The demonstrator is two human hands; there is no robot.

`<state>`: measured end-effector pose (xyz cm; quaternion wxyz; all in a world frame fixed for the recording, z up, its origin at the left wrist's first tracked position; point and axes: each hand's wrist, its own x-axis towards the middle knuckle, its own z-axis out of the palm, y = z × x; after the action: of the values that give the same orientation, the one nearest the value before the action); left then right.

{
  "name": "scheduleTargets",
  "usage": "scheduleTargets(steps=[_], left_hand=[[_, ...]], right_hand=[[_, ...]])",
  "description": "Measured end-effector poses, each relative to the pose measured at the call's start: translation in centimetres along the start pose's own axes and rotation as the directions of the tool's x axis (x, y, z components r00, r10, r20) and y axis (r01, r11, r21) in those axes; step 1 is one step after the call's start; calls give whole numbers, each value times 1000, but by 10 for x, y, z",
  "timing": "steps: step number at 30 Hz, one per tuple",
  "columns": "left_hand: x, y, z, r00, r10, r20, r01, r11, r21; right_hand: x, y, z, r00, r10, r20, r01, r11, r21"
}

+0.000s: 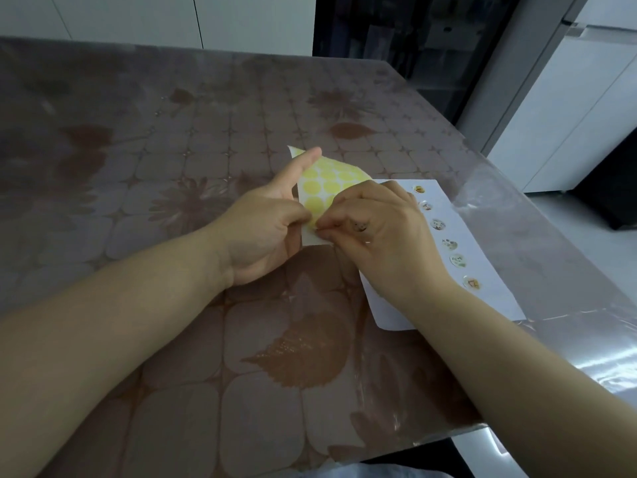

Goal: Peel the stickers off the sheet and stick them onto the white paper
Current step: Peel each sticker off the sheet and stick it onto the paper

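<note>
A sheet of round yellow stickers [327, 182] is held curled above the table in my left hand [262, 222], thumb on its near edge and forefinger up along its left side. My right hand [382, 232] pinches with thumb and forefinger at a yellow sticker [314, 225] on the sheet's lower corner, right beside my left thumb. The white paper [489, 270] lies flat to the right, partly under my right hand. A column of several round picture stickers [450, 244] runs down its right side.
The table [172, 167] wears a brown floral cloth under clear plastic. Its right edge [551, 215] runs close beside the white paper. White cabinets [568, 115] and a dark doorway stand beyond the table.
</note>
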<state>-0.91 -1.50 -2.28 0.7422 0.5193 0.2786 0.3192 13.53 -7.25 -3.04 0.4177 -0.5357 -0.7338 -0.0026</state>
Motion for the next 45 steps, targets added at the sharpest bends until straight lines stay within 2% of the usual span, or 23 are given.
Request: scheduleTargets(steps=[9, 11, 13, 16, 19, 22, 25, 28, 35, 41, 45], left_hand=[[0, -2, 0, 1000, -5, 15, 4, 997, 78], [3, -5, -3, 1000, -2, 20, 0, 995, 96], [4, -6, -7, 1000, 0, 0, 0, 989, 147], [7, -9, -10, 998, 26, -61, -15, 985, 173], [9, -11, -11, 988, 74, -138, -45, 977, 207], [12, -13, -14, 986, 93, -138, -67, 981, 182], [11, -13, -14, 981, 102, -166, -65, 975, 214], [11, -13, -15, 979, 116, -166, -73, 966, 249], [13, -16, -20, 985, 99, -139, -69, 976, 205], [12, -14, -20, 986, 100, -131, -75, 980, 185], [10, -14, -18, 986, 97, -138, -73, 982, 172]], right_hand=[[-2, -5, -1, 995, -49, 82, 45, 998, 50], [0, -10, -6, 994, 31, 109, -46, 989, 141], [4, -14, -21, 975, 175, 135, -204, 948, 244], [4, -9, -57, 899, 333, 285, -404, 881, 246], [-12, 1, -78, 747, 413, 521, -550, 824, 135], [-30, 5, -78, 661, 472, 583, -626, 776, 82], [-33, 3, -77, 618, 527, 583, -674, 738, 47], [-32, 0, -75, 610, 540, 579, -666, 746, 7], [-30, -3, -69, 617, 568, 545, -622, 776, -105], [-22, -3, -71, 605, 571, 555, -532, 809, -252], [-25, 2, -73, 628, 571, 528, -584, 795, -164]])
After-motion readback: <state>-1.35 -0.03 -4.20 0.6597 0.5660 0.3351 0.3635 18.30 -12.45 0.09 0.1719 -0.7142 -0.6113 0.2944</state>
